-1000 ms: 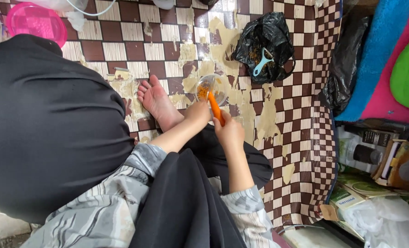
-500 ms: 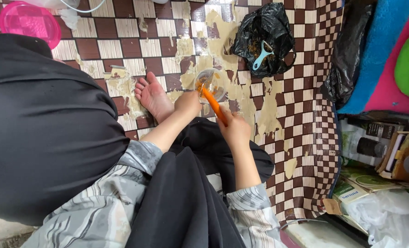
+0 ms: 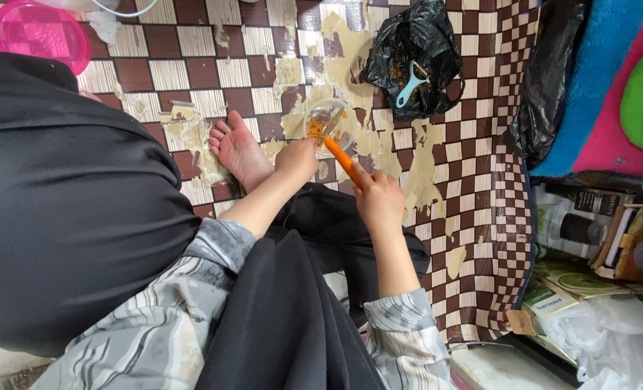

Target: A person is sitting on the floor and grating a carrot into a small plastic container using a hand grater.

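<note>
The right hand (image 3: 380, 201) is closed around the orange handle of one slim orange-handled knife (image 3: 341, 157), forearm reaching forward from a grey patterned sleeve over the black-clad lap. The knife's long axis slants from the fist up and to the left, its metal blade pointing into one small clear plastic bowl (image 3: 330, 123) that holds orange-brown bits. The left hand (image 3: 297, 159) curls its fingers against the near rim of that bowl, gripping it, wrist bent slightly and forearm running parallel to the other. The bowl sits on the brown-and-cream checkered floor mat (image 3: 473, 130), just ahead of both hands. One bare foot (image 3: 239, 150) lies just beside the left hand, sole up. Farther out, one crumpled black plastic bag (image 3: 415, 58) holds one light blue peeler (image 3: 409, 85), and one pink plastic lid (image 3: 40, 32) lies at the far left corner.
</note>
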